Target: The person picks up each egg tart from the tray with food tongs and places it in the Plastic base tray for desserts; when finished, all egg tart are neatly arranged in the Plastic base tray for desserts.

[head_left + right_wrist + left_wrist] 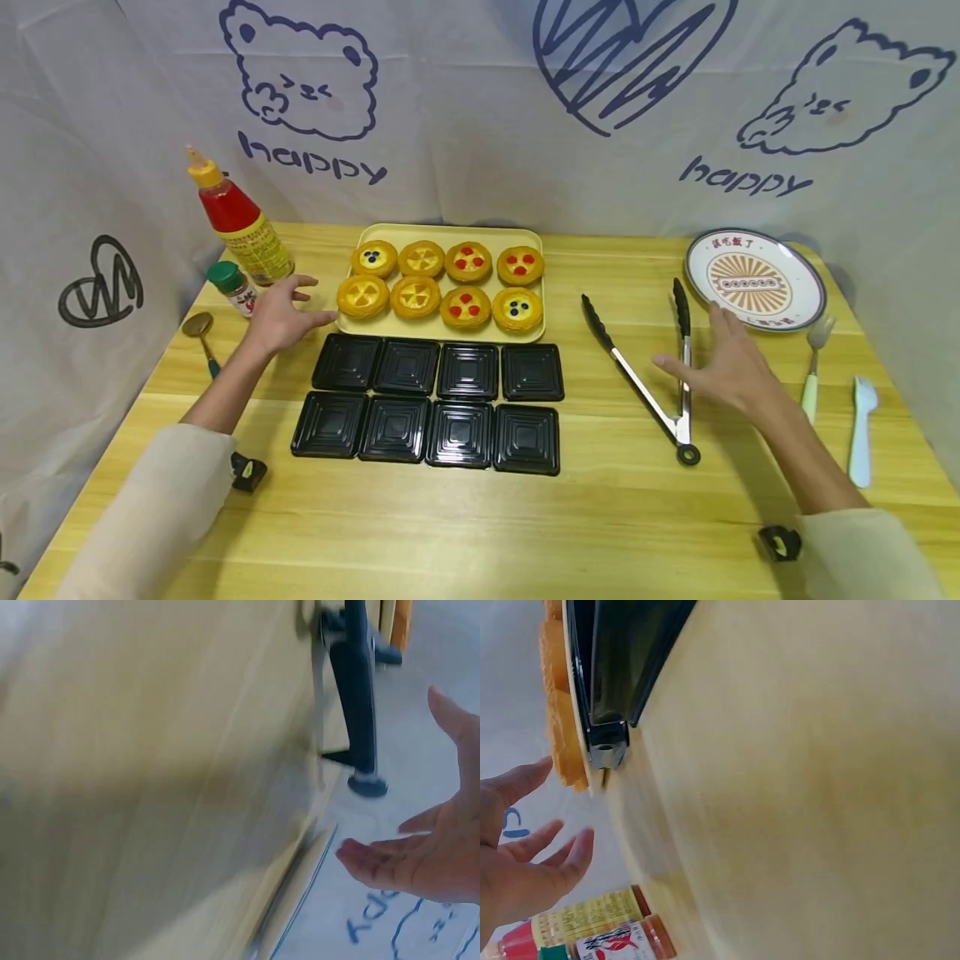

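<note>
My left hand (279,319) hovers by the left edge of a pale yellow tray (450,231), fingers loosely spread and holding nothing. Two rows of fruit-topped tarts (362,297) fill this tray; the thumb points at the nearest one. In the left wrist view the hand (532,862) is beside the tarts (566,742), with a gap to them. My right hand (727,367), its fingers extended and grasping nothing, is over the right arm of the spread metal tongs (643,392). The right wrist view shows this hand (442,840) apart from the tongs (354,697).
Several square black plastic trays (459,432) lie in two rows before the tarts. A sauce bottle (251,242), a green-capped jar (232,286) and a spoon (198,325) are at left. At right are a plate (750,283), a fork (812,375) and a pale blue knife (862,433).
</note>
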